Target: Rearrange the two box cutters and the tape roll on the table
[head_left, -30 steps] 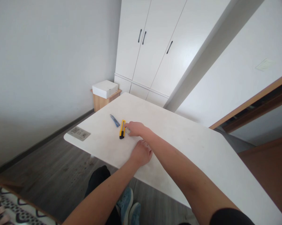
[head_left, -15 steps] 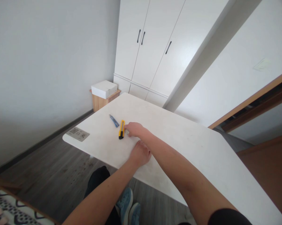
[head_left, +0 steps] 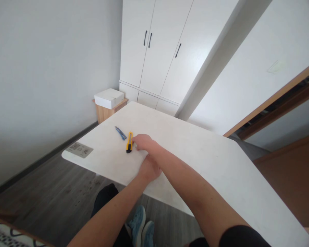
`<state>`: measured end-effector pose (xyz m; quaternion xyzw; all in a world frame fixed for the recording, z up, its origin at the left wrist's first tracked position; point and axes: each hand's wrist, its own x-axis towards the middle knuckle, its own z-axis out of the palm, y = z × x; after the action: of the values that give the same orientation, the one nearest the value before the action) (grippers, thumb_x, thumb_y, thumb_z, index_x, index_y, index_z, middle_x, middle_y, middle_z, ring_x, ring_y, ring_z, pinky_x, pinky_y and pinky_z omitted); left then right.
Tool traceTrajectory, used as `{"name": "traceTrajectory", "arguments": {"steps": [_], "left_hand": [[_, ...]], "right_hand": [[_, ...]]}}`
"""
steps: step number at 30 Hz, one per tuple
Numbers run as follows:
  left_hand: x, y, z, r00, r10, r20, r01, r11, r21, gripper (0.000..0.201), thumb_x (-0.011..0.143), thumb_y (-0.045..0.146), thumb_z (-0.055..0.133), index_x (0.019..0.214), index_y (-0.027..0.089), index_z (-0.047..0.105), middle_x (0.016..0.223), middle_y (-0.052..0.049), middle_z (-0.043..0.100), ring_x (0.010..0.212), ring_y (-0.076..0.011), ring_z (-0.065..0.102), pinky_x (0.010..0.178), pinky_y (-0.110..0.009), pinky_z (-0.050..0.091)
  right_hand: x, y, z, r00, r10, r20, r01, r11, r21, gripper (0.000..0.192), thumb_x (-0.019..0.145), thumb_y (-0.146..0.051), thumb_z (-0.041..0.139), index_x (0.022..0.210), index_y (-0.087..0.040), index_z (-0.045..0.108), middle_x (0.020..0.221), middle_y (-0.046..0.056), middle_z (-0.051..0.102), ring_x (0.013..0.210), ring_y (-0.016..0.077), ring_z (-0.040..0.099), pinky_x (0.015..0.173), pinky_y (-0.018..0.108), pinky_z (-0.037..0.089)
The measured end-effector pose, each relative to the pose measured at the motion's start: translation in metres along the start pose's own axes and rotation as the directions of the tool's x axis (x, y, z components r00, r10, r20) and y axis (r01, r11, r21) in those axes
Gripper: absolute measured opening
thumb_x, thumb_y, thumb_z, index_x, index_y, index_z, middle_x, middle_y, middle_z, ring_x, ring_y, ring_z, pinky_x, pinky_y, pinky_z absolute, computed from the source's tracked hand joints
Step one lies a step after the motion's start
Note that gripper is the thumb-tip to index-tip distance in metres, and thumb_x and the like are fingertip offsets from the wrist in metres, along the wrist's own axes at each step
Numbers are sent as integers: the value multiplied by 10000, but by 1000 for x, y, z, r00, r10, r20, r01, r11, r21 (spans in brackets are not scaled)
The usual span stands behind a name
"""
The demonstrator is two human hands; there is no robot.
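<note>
My right hand (head_left: 142, 141) reaches across the white table (head_left: 195, 161), its curled fingers against the right side of a yellow utility knife (head_left: 129, 142). Something small and pale shows under its fingertips; I cannot tell whether it is gripped. A slim blue cutter (head_left: 120, 133) lies just left of the yellow one, untouched. Closer to me, my left hand (head_left: 149, 168) rests palm down by the table's front edge, partly covered by my right forearm, with nothing seen in it.
A grey label with printed codes (head_left: 77, 149) is stuck at the table's left corner. A white box (head_left: 108, 98) sits on a wooden stand by the wall. White wardrobe doors (head_left: 154, 51) stand behind. My blue shoes (head_left: 141, 226) show under the table edge.
The view has shifted slightly, so everything sits a little further left. Both hands stay where they were beside the yellow knife.
</note>
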<state>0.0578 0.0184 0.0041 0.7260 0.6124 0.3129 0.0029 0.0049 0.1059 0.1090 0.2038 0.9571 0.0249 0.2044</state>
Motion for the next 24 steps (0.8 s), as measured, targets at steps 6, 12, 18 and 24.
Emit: {"name": "traceTrajectory", "arguments": {"steps": [6, 12, 18, 24], "left_hand": [[2, 3, -16, 998, 4, 57, -3, 1000, -16, 252, 916, 231, 487, 1011, 161, 710, 1143, -144, 691, 1130, -276, 604, 1046, -455, 426], [2, 5, -20, 998, 1, 70, -4, 1000, 30, 284, 940, 256, 487, 1074, 198, 731, 1314, -140, 627, 1236, -257, 560, 1079, -423, 409], [3, 4, -17, 997, -3, 80, -2, 998, 59, 295, 949, 262, 475, 1083, 213, 734, 1311, -137, 633, 1237, -256, 568, 1081, -430, 413], [3, 5, -20, 996, -10, 92, 3, 997, 74, 309, 950, 262, 476, 1121, 216, 729, 1315, -130, 636, 1241, -251, 568, 1083, -422, 414]], "right_hand": [[-34, 44, 12, 989, 131, -72, -127, 990, 52, 454, 820, -299, 677, 1267, -274, 601, 1236, 93, 655, 1071, 253, 644, 756, 311, 520], [-122, 139, 45, 901, 426, 82, -432, 899, 74, 471, 762, -352, 744, 1218, -291, 645, 1209, 57, 677, 1103, 269, 623, 808, 323, 488], [-169, 162, 73, 874, 470, 121, -485, 856, 179, 484, 763, -256, 737, 1237, -265, 644, 1223, 81, 658, 1057, 265, 627, 790, 315, 470], [-169, 147, 84, 908, 402, 116, -417, 888, 192, 507, 753, -258, 750, 1247, -251, 636, 1234, 92, 652, 1111, 270, 603, 828, 312, 461]]}}
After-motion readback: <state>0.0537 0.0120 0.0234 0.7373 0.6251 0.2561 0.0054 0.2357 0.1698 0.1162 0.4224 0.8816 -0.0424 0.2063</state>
